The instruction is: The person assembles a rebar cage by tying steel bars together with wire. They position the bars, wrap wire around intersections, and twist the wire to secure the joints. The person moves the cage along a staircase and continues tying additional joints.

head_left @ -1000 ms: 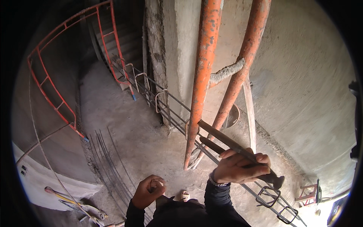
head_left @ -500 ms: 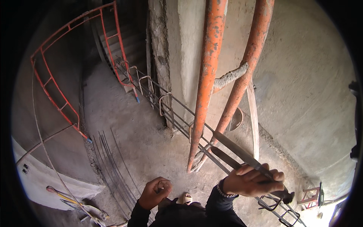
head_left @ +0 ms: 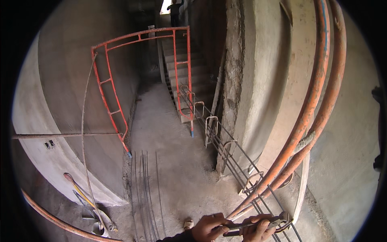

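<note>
At the lower edge, my right hand is closed around a pair of steel pincers, near their head. My left hand is closed at the handle end, its fingers against the handles; whether it also holds something thin is hidden. The pincers lie crosswise over a long rebar cage, which runs from the stairs down to the lower right. Bent stirrups stand along its bars. One stirrup near the pincers' head is partly hidden.
Orange scaffold pipes rise close on the right. A red scaffold frame stands ahead, before the stairs, with a person beyond. Loose rods lie on the floor. A shovel and a bucket are at lower left.
The view has tilted up and turned left. My left hand has come over to the pincers' handles. My right hand has turned the pincers more level.
</note>
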Demonstrator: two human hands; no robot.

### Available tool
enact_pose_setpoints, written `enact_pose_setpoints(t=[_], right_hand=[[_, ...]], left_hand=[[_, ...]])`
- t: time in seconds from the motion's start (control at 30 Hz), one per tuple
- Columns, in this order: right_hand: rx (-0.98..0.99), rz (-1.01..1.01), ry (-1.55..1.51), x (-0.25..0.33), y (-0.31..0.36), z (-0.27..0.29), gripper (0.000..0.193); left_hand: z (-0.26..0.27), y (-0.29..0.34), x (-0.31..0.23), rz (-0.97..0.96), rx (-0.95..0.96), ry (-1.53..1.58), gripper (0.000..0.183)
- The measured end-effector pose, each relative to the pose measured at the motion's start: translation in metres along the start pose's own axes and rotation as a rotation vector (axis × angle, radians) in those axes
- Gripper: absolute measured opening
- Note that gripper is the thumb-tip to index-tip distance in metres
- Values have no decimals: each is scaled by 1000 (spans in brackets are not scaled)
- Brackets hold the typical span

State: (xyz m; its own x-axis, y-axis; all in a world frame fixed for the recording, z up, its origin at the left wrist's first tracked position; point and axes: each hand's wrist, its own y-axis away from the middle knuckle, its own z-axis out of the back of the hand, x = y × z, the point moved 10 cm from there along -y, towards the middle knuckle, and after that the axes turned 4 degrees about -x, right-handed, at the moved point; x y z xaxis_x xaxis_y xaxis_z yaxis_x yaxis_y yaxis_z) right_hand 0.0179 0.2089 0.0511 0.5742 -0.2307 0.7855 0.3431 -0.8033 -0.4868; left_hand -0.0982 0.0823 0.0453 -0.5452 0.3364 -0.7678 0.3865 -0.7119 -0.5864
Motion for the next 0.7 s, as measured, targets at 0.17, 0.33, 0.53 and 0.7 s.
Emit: enact_pose_setpoints(t=[0.17, 0.33, 0.53, 0.7], right_hand=[[0, -113, 33, 6, -12, -7, 33], [73, -149, 63, 28, -24, -17, 30], [21, -161, 117, 35, -50, -27, 47], [89, -258, 167, 43, -53, -28, 46]], left_hand=[[-34, 21, 31, 154, 118, 207, 39], [-56, 37, 47, 316, 122, 428, 36], [-54, 21, 27, 506, -121, 518, 26], [-50, 8, -10, 562, -118, 617, 18]])
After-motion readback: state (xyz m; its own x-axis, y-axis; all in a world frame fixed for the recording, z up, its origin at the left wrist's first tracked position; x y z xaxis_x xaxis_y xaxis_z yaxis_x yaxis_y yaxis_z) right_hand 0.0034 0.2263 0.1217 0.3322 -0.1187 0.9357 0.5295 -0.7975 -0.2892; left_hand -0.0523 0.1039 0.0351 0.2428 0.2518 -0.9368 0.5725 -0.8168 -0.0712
